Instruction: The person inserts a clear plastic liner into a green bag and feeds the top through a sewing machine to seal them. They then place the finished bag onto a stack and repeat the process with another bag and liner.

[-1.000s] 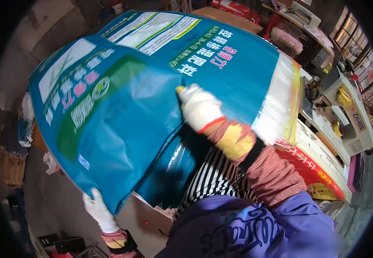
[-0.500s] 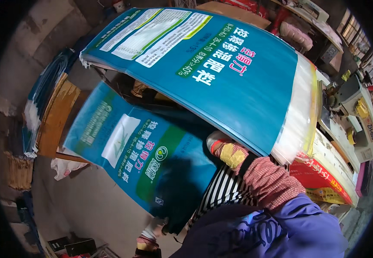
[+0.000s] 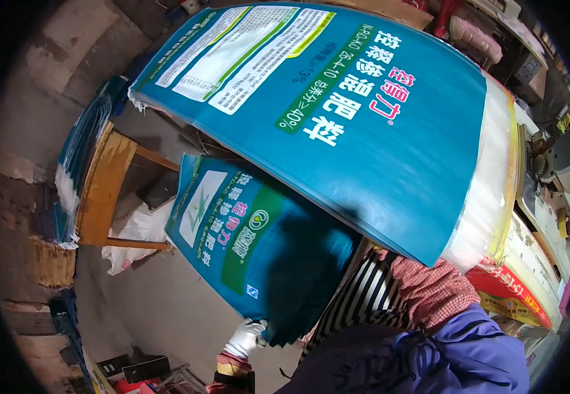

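In a white glove, my left hand [image 3: 245,338] is closed on the lower corner of a teal printed woven sack [image 3: 232,243]. Several layered edges show at that corner, so it may be more than one sack. The sack hangs slanting below a high flat stack of matching teal sacks [image 3: 390,164], its right side in shadow. My right forearm, in a red checked sleeve [image 3: 433,285], reaches to the near edge of the stack. The stack's edge covers most of my right hand, and its fingers cannot be made out.
On the left, folded teal sacks [image 3: 91,157] hang over a wooden chair [image 3: 107,187], with a white plastic bag [image 3: 137,233] beneath. A cluttered bench with machine parts [image 3: 561,164] stands at the right. A red and yellow package [image 3: 511,295] lies below the stack's right end.
The hanging sack has shifted right and its far end has drawn in from the chair. My right hand has slid under the stack's edge. The view has shifted slightly.
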`<state>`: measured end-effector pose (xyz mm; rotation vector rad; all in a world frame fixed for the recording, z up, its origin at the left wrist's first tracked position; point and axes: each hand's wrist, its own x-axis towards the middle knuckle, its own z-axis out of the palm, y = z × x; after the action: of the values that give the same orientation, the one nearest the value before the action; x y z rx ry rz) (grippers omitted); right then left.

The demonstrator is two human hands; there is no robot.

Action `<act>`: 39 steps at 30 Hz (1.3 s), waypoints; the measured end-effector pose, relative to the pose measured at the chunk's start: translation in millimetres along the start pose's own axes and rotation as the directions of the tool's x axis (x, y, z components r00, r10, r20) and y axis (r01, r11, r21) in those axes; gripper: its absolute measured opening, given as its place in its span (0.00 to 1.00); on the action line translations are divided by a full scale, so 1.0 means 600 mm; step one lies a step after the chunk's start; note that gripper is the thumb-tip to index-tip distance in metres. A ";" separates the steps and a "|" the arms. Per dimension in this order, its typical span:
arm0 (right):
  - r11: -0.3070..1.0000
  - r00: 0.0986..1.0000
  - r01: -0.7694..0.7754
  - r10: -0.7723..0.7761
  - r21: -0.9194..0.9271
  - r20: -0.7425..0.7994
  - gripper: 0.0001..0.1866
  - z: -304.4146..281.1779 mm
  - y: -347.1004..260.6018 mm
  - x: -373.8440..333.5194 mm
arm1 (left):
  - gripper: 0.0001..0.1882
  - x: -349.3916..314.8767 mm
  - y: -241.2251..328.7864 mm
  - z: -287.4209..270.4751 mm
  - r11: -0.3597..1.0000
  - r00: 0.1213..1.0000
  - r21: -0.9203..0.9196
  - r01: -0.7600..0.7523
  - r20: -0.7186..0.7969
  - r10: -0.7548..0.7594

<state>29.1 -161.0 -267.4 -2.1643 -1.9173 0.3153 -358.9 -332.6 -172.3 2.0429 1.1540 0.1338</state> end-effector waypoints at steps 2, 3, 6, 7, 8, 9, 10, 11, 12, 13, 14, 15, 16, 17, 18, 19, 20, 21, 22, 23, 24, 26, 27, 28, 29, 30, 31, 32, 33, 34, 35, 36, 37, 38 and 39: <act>1.000 1.000 -0.025 0.025 0.006 -0.015 0.11 -0.022 0.019 -0.010 | 0.06 0.008 0.008 0.025 0.820 0.953 -0.499 0.281 0.044 -0.299; 1.000 1.000 -0.008 0.008 0.028 -0.007 0.11 -0.016 0.014 -0.010 | 0.06 -0.003 -0.002 0.038 0.818 0.947 -0.493 0.295 0.039 -0.318; 0.997 1.000 0.023 -0.024 0.067 0.013 0.11 -0.005 0.003 -0.013 | 0.08 -0.022 -0.004 0.056 0.852 0.939 -0.397 0.341 0.095 -0.331; 0.999 1.000 -0.014 0.014 0.051 -0.006 0.11 -0.028 0.024 -0.017 | 0.08 0.012 0.019 0.045 0.864 0.949 -0.395 0.313 0.113 -0.293; 0.998 1.000 -0.018 0.018 0.062 -0.005 0.11 -0.030 0.029 -0.019 | 0.08 0.037 0.045 0.032 0.592 0.791 -0.559 0.581 0.216 -0.572; 0.997 1.000 -0.022 0.022 0.071 -0.004 0.12 -0.030 0.030 -0.022 | 0.08 0.053 0.062 0.028 0.216 0.548 -0.647 0.731 0.369 -0.751; 0.997 1.000 -0.019 0.020 0.081 -0.005 0.12 -0.033 0.033 -0.023 | 0.11 0.055 0.069 0.031 0.240 0.583 -0.704 0.669 0.295 -0.757; 0.996 1.000 -0.018 0.018 0.090 -0.007 0.12 -0.036 0.033 -0.025 | 0.11 0.053 0.069 0.039 0.243 0.582 -0.700 0.671 0.294 -0.758; 0.995 1.000 -0.017 0.018 0.096 -0.006 0.12 -0.037 0.033 -0.031 | 0.12 0.046 0.060 0.055 0.337 0.561 -0.649 0.683 0.170 -0.810; 0.995 1.000 -0.014 0.015 0.103 -0.010 0.12 -0.041 0.034 -0.033 | 0.12 0.034 0.043 0.073 0.424 0.541 -0.583 0.693 0.031 -0.840; 0.993 1.000 -0.016 0.018 0.114 -0.014 0.12 -0.046 0.029 -0.037 | 0.14 0.000 -0.021 0.122 0.535 0.672 -0.695 0.480 -0.102 -0.734; 0.993 0.999 -0.026 0.028 0.113 -0.014 0.12 -0.045 0.038 -0.039 | 0.14 0.018 0.001 0.116 0.544 0.685 -0.689 0.480 -0.094 -0.723; 0.992 0.999 -0.037 0.039 0.118 -0.015 0.12 -0.044 0.044 -0.041 | 0.15 0.035 0.035 0.111 0.289 0.446 -0.851 0.439 -0.073 -0.892; 0.992 0.999 -0.029 0.031 0.125 -0.015 0.12 -0.042 0.047 -0.040 | 0.17 0.052 0.055 0.107 0.037 0.183 -0.951 0.307 0.021 -0.983; 0.990 0.998 -0.044 0.048 0.131 -0.029 0.12 -0.052 0.055 -0.046 | 0.22 0.042 0.027 0.121 0.084 0.278 -0.966 0.246 -0.013 -0.961; 0.987 0.999 -0.021 0.025 0.159 -0.024 0.13 -0.046 0.043 -0.039 | 0.22 0.013 -0.007 0.129 0.095 0.292 -0.959 0.265 -0.014 -0.956; 0.984 0.999 -0.017 0.023 0.177 -0.028 0.13 -0.048 0.043 -0.037 | 0.22 -0.002 -0.043 0.130 0.189 0.421 -0.923 0.336 -0.033 -0.907; 0.981 0.999 -0.028 0.036 0.194 -0.036 0.13 -0.055 0.045 -0.042 | 0.23 0.005 -0.059 0.129 0.291 0.554 -0.873 0.391 -0.030 -0.832; 0.974 0.999 -0.015 0.023 0.226 -0.035 0.13 -0.053 0.041 -0.041 | 0.21 0.012 -0.045 0.122 0.285 0.480 -0.895 0.344 -0.093 -0.872; 0.966 0.999 -0.014 0.025 0.258 -0.042 0.13 -0.055 0.040 -0.039 | 0.20 0.027 -0.030 0.112 0.287 0.408 -0.912 0.294 -0.152 -0.900; 0.954 0.999 -0.002 0.017 0.299 -0.049 0.13 -0.060 0.034 -0.036 | 0.24 0.008 -0.086 0.101 0.366 0.496 -0.859 0.356 -0.159 -0.854; 0.920 0.998 0.022 0.000 0.390 -0.056 0.14 -0.059 0.028 -0.047 | 0.33 0.042 -0.088 0.079 0.672 0.465 -0.413 0.614 -0.498 -0.731; 0.910 0.998 0.008 0.016 0.416 -0.054 0.14 -0.062 0.039 -0.064 | 0.35 0.066 -0.056 0.053 0.744 0.565 -0.098 0.660 -0.589 -0.578; 0.881 0.998 0.029 0.001 0.473 -0.064 0.14 -0.071 0.032 -0.084 | 0.32 0.100 -0.005 0.029 0.840 0.640 -0.030 0.541 -0.633 -0.435; 0.845 0.997 0.057 -0.023 0.531 -0.071 0.14 -0.077 0.019 -0.107 | 0.30 0.133 0.062 0.009 0.905 0.682 0.036 0.424 -0.670 -0.293; 0.804 0.995 0.086 -0.039 0.588 -0.093 0.14 -0.085 0.012 -0.122 | 0.27 0.167 0.133 -0.014 0.929 0.741 0.166 0.330 -0.655 -0.146; 0.757 0.989 0.131 -0.058 0.640 -0.134 0.14 -0.102 0.000 -0.139 | 0.25 0.199 0.217 -0.034 0.928 0.776 0.288 0.238 -0.631 -0.003; 0.708 0.980 0.177 -0.066 0.683 -0.186 0.15 -0.125 -0.004 -0.151 | 0.21 0.228 0.289 -0.044 0.937 0.787 0.328 0.121 -0.607 0.111; 0.709 0.979 0.181 -0.065 0.682 -0.193 0.15 -0.185 -0.007 -0.163 | 0.18 0.259 0.345 -0.048 0.933 0.785 0.361 0.007 -0.580 0.219; 0.837 0.953 0.154 -0.267 0.524 0.145 0.15 -0.281 -0.010 -0.178 | 0.16 0.291 0.384 -0.048 0.912 0.779 0.383 -0.146 -0.524 0.345; 0.921 0.798 0.195 -0.349 0.338 0.492 0.17 -0.335 -0.004 -0.192 | 0.15 0.324 0.426 -0.046 0.867 0.750 0.395 -0.303 -0.463 0.473; 0.902 0.757 0.280 -0.419 0.330 0.502 0.18 -0.339 0.003 -0.206 | 0.14 0.359 0.480 -0.047 0.789 0.736 0.419 -0.449 -0.327 0.593; 0.872 0.628 0.385 -0.487 0.301 0.607 0.16 -0.358 0.008 -0.210 | 0.14 0.391 0.527 -0.044 0.697 0.696 0.420 -0.582 -0.188 0.693; 0.851 0.651 0.367 -0.523 0.376 0.550 0.15 -0.385 0.020 -0.227 | 0.14 0.413 0.568 -0.031 0.671 0.701 0.445 -0.593 -0.125 0.702; 0.821 0.673 0.352 -0.555 0.449 0.489 0.15 -0.403 0.038 -0.246 | 0.13 0.429 0.598 -0.020 0.645 0.706 0.469 -0.603 -0.062 0.706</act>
<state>108.1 -317.9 -43.5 -1.3688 -2.4314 1.2431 32.7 -233.3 6.8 2.8380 0.5100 0.5555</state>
